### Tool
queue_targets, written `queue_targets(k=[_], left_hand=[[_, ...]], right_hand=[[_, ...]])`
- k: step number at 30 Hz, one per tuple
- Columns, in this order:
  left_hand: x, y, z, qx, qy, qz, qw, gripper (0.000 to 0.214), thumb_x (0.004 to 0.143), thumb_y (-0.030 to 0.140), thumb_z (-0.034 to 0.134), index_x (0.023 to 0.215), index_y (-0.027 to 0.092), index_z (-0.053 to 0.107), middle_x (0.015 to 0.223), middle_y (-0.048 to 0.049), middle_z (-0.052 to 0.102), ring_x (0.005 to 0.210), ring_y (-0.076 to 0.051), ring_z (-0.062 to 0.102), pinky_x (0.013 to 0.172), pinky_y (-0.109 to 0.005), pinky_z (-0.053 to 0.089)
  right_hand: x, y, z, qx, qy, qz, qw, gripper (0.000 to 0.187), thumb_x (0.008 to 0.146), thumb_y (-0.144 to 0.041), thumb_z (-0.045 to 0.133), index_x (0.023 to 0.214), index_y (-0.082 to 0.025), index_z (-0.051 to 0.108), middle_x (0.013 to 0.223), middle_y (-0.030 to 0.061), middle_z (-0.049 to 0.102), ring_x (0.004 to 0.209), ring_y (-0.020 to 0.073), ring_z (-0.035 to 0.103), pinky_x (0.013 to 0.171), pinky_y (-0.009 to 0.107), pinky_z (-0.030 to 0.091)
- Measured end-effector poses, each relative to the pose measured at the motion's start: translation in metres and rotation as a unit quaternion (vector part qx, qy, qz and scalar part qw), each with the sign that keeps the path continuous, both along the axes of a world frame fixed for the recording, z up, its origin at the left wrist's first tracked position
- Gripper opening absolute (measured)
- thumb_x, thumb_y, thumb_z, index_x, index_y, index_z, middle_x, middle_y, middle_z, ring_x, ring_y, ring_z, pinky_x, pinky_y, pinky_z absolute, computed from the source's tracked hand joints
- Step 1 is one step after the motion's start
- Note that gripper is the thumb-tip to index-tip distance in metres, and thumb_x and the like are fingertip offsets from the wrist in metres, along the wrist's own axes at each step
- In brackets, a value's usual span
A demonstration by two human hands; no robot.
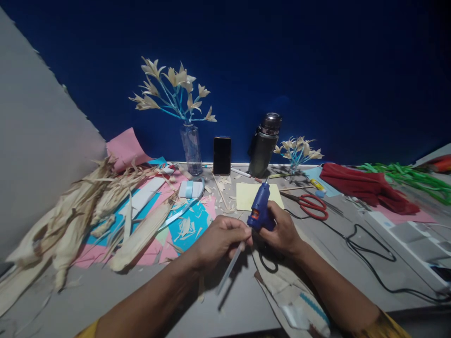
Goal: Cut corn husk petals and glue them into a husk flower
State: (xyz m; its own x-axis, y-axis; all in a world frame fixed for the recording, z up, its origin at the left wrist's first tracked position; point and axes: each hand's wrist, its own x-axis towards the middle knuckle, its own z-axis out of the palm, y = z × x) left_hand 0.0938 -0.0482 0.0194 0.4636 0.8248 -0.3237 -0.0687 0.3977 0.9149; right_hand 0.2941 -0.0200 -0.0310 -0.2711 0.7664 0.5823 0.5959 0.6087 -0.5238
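Observation:
My right hand (282, 232) is wrapped round the handle of a blue hot glue gun (260, 206), its nozzle pointing away toward the back of the table. My left hand (220, 239) pinches a clear glue stick (230, 267) at the rear of the gun; the stick slants down toward me. Both hands are held above the grey table (229, 300), close together near its middle. The gun's black cord (366, 256) trails off to the right.
Dried corn husks (88, 211) lie on pink and blue paper at left. Red scissors (312, 206), a yellow sheet (246, 195), a phone (221, 155), a flask (264, 145), a bottle with husk flowers (190, 145), red cloth (366, 185) and a white power strip (412, 239) surround the hands.

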Motion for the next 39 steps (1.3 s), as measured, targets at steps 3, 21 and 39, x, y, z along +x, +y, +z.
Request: queue_targets(k=[3, 21, 39], left_hand=[[0.002, -0.003, 0.003, -0.028, -0.015, -0.006, 0.999, 0.034, 0.067, 0.045, 0.072, 0.063, 0.012, 0.067, 0.041, 0.0028, 0.048, 0.032, -0.005, 0.032, 0.037, -0.021, 0.017], [0.006, -0.008, -0.007, 0.023, 0.015, 0.049, 0.998, 0.033, 0.070, 0.044, 0.070, 0.064, 0.012, 0.067, 0.047, 0.0021, 0.048, 0.039, -0.005, 0.035, 0.044, -0.022, 0.021], [-0.001, 0.000, -0.013, 0.040, -0.016, 0.024, 0.999, 0.050, 0.070, 0.060, 0.077, 0.079, 0.012, 0.069, 0.073, -0.0051, 0.065, 0.054, -0.010, 0.055, 0.051, -0.022, 0.037]], right_hand=[[-0.003, -0.001, 0.003, -0.029, 0.016, 0.006, 0.999, 0.019, 0.075, -0.021, 0.062, 0.091, -0.022, 0.052, 0.073, -0.0025, 0.061, 0.059, 0.0145, 0.054, 0.057, 0.025, 0.042], [-0.001, -0.002, -0.002, 0.030, -0.017, 0.025, 0.999, 0.021, 0.075, -0.019, 0.059, 0.093, -0.023, 0.049, 0.075, 0.0000, 0.059, 0.063, 0.0177, 0.056, 0.059, 0.027, 0.045], [0.009, 0.007, 0.001, 0.091, 0.019, -0.040, 0.995, 0.024, 0.067, -0.014, 0.056, 0.089, -0.024, 0.054, 0.078, 0.0031, 0.061, 0.070, 0.0225, 0.059, 0.064, 0.034, 0.050]])
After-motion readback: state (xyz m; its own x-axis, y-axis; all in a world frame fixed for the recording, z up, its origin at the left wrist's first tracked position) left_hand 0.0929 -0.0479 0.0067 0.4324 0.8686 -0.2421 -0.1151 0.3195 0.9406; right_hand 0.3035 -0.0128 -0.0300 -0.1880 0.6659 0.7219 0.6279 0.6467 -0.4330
